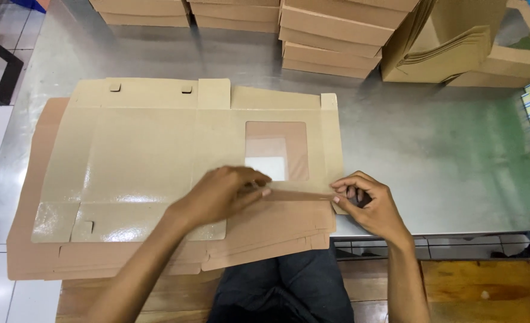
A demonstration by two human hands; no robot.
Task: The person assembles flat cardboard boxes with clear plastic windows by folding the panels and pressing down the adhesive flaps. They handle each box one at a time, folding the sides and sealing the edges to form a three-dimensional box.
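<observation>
Step in hand, as judged from the posture of the hands: folding up the narrow flap (295,192) along the near edge of the flat box blank (157,155), just below its window. The left hand (223,194) lies palm down on the blank at about 6 o'clock of the window cut-out (276,151), fingertips pressed together against the raised flap; it presses, it does not enclose anything. The right hand (366,203) sits at 3 o'clock of the left hand, at the blank's right end, thumb and forefinger pinched on the end of the flap, the remaining fingers curled. The next move appears to call for an even crease along the full scored line, with both ends lifted together so the board does not tear or buckle. The blank is brown card, glossy on its upper face, with a clear film window right of centre, two small slots at its 11 o'clock edge and a tab slot at 7 o'clock. It lies uppermost on a stack of blanks (31,257) on the steel table (444,167), overhanging the near edge. Finished boxes (330,42) stand stacked at 12 o'clock; folded window cartons (456,48) lean at 1 o'clock.
</observation>
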